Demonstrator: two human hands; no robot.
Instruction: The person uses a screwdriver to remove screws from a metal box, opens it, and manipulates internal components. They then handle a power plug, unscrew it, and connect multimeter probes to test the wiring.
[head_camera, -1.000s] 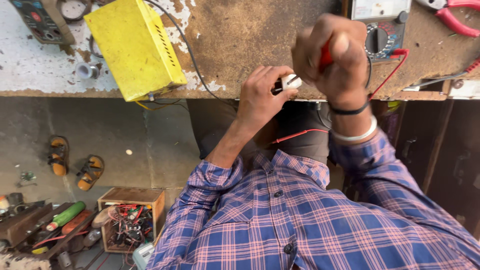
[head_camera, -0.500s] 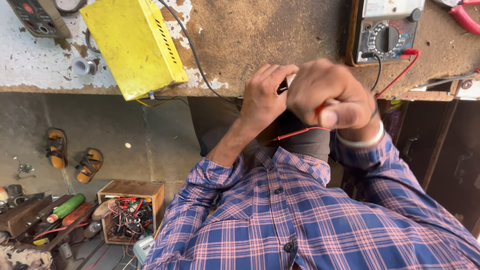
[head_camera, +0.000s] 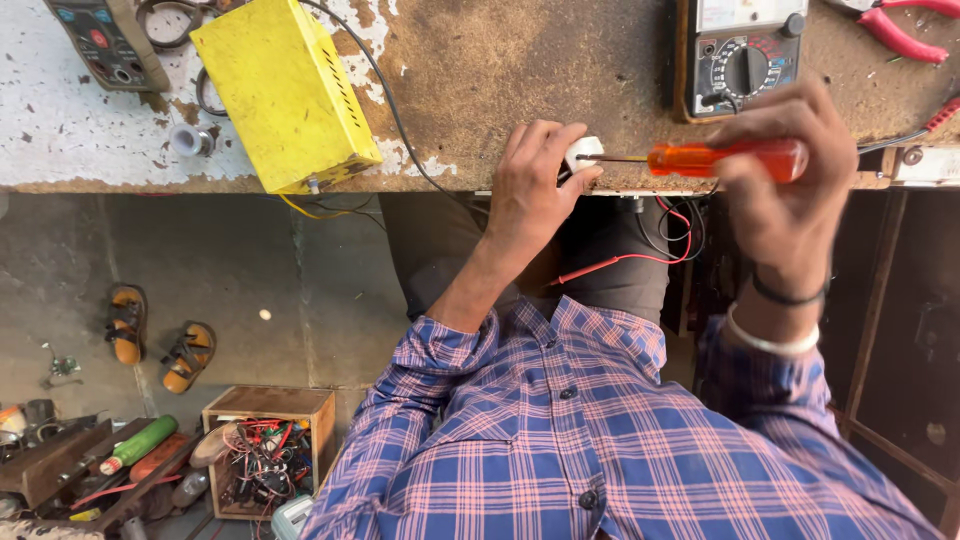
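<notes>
1. Bench (head_camera: 520, 70), worn and brown, carries a yellow metal box (head_camera: 285, 90) and a multimeter (head_camera: 745, 55).
2. Screwdriver (head_camera: 725, 158), orange-handled, stiff and light: my right hand (head_camera: 785, 190) is closed round its handle, wrist bent, shaft level.
3. Small white plug (head_camera: 582, 153), hard, light plastic, probably slippery, sits at the bench edge; my left hand (head_camera: 535, 195) pinches its sides, the tip touching it.

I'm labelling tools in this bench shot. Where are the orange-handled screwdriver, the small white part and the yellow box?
orange-handled screwdriver (head_camera: 700, 158): head view, on its orange handle.
small white part (head_camera: 583, 152): head view, on its white face beside the fingers.
yellow box (head_camera: 285, 92): head view, on its top panel.
</notes>
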